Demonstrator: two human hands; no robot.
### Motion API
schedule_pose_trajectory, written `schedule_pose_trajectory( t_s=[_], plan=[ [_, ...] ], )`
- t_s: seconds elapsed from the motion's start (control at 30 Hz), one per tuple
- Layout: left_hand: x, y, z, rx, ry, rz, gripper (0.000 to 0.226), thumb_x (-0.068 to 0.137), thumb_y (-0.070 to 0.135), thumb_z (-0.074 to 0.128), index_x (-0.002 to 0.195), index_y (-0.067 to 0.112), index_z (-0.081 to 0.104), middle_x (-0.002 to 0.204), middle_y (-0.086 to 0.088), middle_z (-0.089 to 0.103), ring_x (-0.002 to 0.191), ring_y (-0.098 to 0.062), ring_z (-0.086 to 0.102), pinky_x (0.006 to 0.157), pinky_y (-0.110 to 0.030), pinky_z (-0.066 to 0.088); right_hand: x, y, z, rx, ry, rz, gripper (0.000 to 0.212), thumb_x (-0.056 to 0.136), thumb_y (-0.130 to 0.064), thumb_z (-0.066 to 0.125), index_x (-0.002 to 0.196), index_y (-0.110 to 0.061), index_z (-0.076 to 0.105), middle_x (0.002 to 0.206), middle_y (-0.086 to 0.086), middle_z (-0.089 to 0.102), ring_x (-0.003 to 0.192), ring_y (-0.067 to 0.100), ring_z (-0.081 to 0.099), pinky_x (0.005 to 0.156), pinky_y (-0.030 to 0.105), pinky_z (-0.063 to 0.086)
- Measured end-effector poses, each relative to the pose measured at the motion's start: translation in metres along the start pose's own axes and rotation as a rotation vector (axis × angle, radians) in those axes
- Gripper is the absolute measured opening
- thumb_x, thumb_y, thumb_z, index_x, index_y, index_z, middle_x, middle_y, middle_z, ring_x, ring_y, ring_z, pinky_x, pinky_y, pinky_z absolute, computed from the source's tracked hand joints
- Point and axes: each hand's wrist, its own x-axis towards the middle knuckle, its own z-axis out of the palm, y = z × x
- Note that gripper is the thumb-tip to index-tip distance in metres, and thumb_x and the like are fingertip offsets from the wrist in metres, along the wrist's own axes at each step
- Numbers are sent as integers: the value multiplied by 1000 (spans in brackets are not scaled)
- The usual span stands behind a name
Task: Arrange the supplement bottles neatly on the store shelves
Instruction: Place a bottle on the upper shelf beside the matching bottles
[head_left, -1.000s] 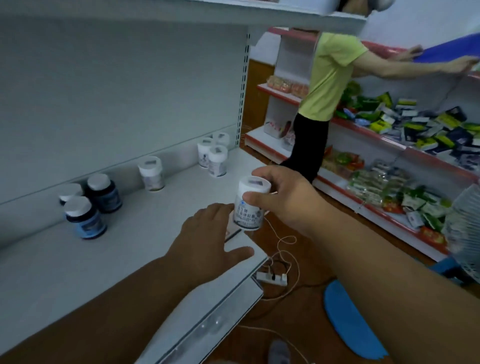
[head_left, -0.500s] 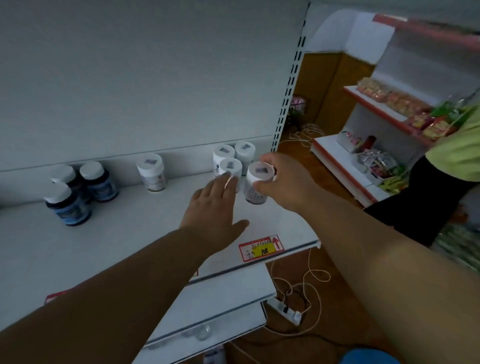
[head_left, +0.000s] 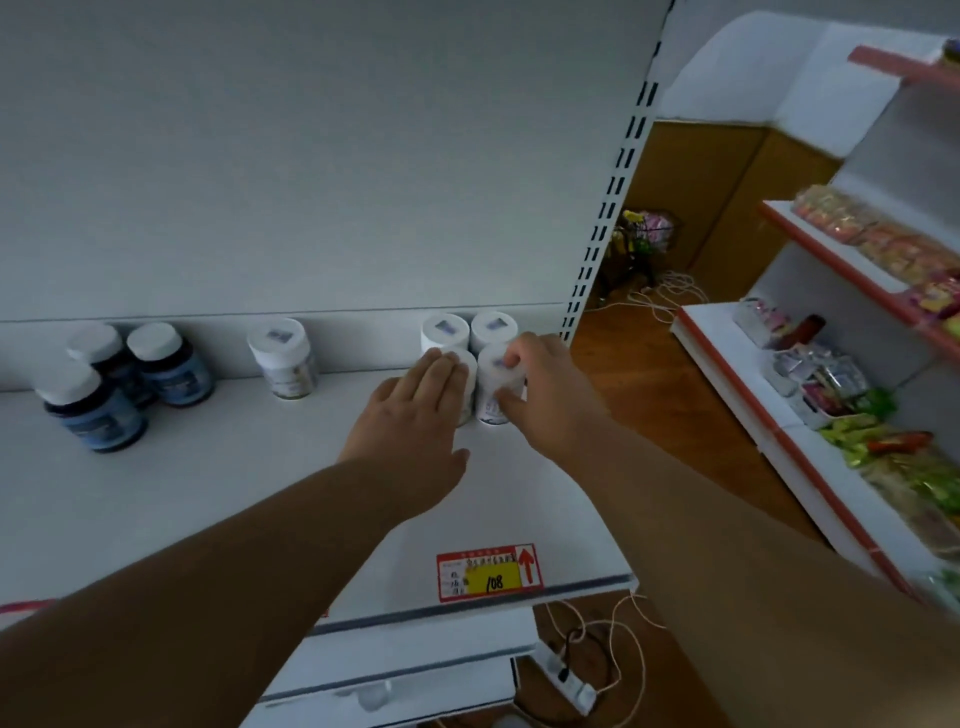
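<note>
Right hand (head_left: 540, 400) is grasping a white bottle (head_left: 493, 384) by its cap, setting it on the shelf (head_left: 208, 483) at the right end, touching three white bottles (head_left: 447, 332) to form a block. Left hand (head_left: 415, 415) is lying flat and released against the near-left one. One white bottle (head_left: 283, 358) is standing apart mid-shelf; dark bottles (head_left: 130, 379) are clustering loosely far left, so grouping looks unfinished. A second ago the held bottle was hanging in the air off the shelf's near edge
</note>
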Motion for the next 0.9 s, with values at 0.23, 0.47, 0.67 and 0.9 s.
schedule_pose_trajectory(
  t_s=[0.23,0.47,0.67,0.9],
  plan=[
    [-34,14,-10,-65,110,-214,83,83,45,66,150,11,29,152,-9,37,142,-26,31,115,-40,22,-14,-11,0,61,254,-260,39,83,-24,77,112,-11,53,121,9,52,108,24,53,90,35,51],
    [-120,22,-20,-104,130,-519,74,86,43,63,149,16,33,148,-5,43,137,-26,38,113,-42,27,-35,-89,6,335,222,-587,33,84,-23,72,109,-8,56,111,10,58,102,23,55,87,34,52],
    [-244,-8,-38,-74,220,-762,68,84,52,48,140,15,40,138,-8,52,126,-32,50,103,-47,43,-89,-204,41,475,3,-807,34,85,-25,66,113,-8,56,111,8,58,104,26,55,89,38,48],
    [-426,-80,-61,-12,232,-1038,74,75,51,60,138,17,45,135,-5,54,122,-30,52,98,-46,45,-173,-371,109,481,-280,-911,31,90,-29,65,117,-17,54,109,-7,47,106,15,50,88,28,42]
  ],
)
